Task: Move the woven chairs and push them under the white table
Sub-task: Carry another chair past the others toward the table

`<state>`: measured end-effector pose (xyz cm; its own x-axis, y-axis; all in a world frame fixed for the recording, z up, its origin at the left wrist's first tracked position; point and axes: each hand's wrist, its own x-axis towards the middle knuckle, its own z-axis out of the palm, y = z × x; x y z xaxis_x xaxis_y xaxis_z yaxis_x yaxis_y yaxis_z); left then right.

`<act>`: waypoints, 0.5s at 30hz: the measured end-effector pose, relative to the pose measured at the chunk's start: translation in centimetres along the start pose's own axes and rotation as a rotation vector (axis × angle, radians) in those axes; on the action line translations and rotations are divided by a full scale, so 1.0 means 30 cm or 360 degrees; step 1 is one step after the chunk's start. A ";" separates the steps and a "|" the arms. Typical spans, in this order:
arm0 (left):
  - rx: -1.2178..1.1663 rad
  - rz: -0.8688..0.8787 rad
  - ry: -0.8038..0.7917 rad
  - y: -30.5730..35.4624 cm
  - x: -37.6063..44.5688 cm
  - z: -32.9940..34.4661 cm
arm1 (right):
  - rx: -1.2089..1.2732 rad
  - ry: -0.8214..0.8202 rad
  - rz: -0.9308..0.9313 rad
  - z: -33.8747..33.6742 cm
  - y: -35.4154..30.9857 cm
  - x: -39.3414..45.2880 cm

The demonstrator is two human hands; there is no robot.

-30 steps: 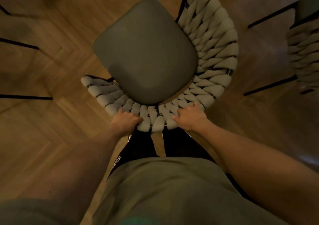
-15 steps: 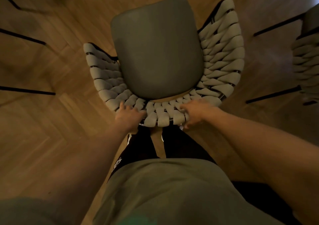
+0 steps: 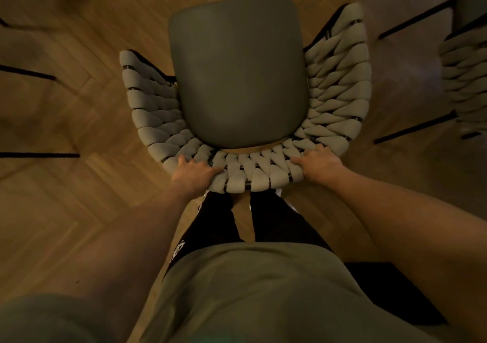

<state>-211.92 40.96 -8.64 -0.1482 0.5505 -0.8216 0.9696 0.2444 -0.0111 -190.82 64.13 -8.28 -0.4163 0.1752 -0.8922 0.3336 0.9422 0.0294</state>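
Woven chair (image 3: 340,84) is what we hold at the near curve of its backrest: our left hand (image 3: 193,172) curls over the woven rim at that curve's left end, and our right hand (image 3: 320,162) grips the rim at its right end. Its grey seat cushion (image 3: 238,71) faces away from us, and it stands on the wooden parquet floor (image 3: 79,197) just ahead of our dark trouser legs (image 3: 218,224). A second woven chair (image 3: 466,74) stands at the floor's right edge, well apart.

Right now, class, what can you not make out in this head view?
- White table: nowhere in the frame.
- Second woven chair: cut off by the right edge.
- Held chair: legs hidden under its seat cushion.
- Left hand, right hand: fingertips hidden behind the woven back.
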 end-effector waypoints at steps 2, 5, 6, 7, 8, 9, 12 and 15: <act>0.0124 0.0063 0.0035 -0.054 0.018 -0.007 | 0.0076 -0.0023 0.0039 0.017 -0.049 -0.008; 0.0287 0.0165 0.0038 -0.118 0.050 -0.045 | 0.0231 -0.0063 0.0118 0.029 -0.103 -0.020; 0.0344 0.0203 0.0042 -0.135 0.065 -0.062 | 0.0288 -0.0075 0.0149 0.033 -0.117 -0.024; 0.0408 0.0243 0.0052 -0.149 0.079 -0.082 | 0.0332 -0.0081 0.0177 0.035 -0.132 -0.030; 0.0468 0.0282 0.0055 -0.162 0.093 -0.103 | 0.0372 -0.0079 0.0202 0.036 -0.146 -0.037; 0.0518 0.0322 0.0052 -0.175 0.106 -0.126 | 0.0429 -0.0074 0.0227 0.039 -0.159 -0.043; 0.0643 0.0418 0.0058 -0.212 0.155 -0.199 | 0.0633 -0.0049 0.0335 0.047 -0.193 -0.047; 0.0778 0.0511 0.0027 -0.238 0.207 -0.278 | 0.0826 -0.0093 0.0421 0.044 -0.223 -0.044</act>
<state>-221.39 49.29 -8.90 0.1688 0.5500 -0.8179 0.9431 -0.3314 -0.0281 -191.39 57.22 -7.89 -0.2201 0.3557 -0.9083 0.7967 0.6028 0.0430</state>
